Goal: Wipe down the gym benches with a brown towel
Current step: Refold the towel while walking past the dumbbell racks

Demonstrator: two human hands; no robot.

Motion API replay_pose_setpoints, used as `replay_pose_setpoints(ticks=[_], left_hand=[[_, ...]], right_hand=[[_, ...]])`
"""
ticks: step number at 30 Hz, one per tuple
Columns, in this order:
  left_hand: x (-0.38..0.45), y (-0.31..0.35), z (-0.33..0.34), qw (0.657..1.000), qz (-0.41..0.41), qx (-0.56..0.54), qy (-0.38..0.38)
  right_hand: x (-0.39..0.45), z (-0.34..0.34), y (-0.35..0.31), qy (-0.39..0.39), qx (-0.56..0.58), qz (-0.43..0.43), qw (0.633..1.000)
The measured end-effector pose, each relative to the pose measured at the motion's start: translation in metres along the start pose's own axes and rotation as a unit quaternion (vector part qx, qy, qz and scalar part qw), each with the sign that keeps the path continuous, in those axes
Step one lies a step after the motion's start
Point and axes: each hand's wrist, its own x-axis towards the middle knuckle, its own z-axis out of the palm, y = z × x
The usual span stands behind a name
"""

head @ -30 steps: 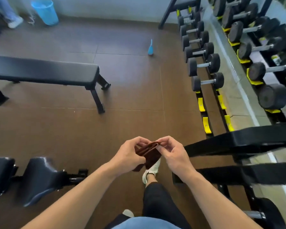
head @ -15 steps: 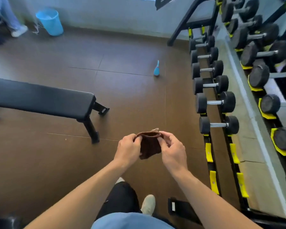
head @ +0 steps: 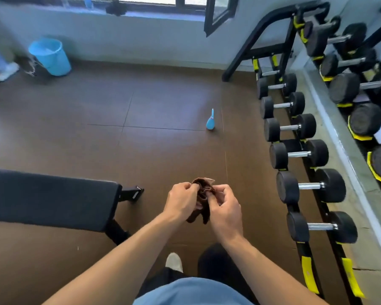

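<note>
Head view: the brown towel (head: 202,195), a flat fold half a second ago, is now bunching into a wad between the left hand (head: 180,202) and the right hand (head: 226,209), so wiping is not yet starting. Fingers of both hands are curling and pinching the towel's top edge, its tail hanging below, while the black bench (head: 53,199) is lying untouched, well apart on the left.

Brown towel (head: 204,190), black bench (head: 51,198), light blue bucket (head: 50,56).

Head-worn wide view looks forward and down, hands close below.
</note>
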Motion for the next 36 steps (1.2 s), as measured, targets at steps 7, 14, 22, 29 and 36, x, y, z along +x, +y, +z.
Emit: replay_pose_setpoints(ticks=[7,14,22,29,36], left_hand=[[0.135,0.089,0.002,1.0,-0.008,-0.019,-0.011],[0.274,0.18,0.004,0.991,0.09,0.084,-0.057],[0.413,0.265,0.027,0.97,0.065,0.074,-0.22],[0.545,0.308,0.04,0.952,-0.022,0.073,-0.297],[0.72,0.347,0.024,0.969,-0.034,0.135,-0.205]], right_hand=[[0.148,0.015,-0.027,-0.046,0.023,0.02,0.998],[0.328,-0.008,-0.071,-0.109,0.042,0.016,0.993],[0.528,-0.048,-0.176,-0.2,0.283,0.061,0.936],[0.71,-0.061,-0.176,-0.072,0.449,0.139,0.88],[0.862,-0.047,-0.099,0.088,0.428,0.29,0.852]])
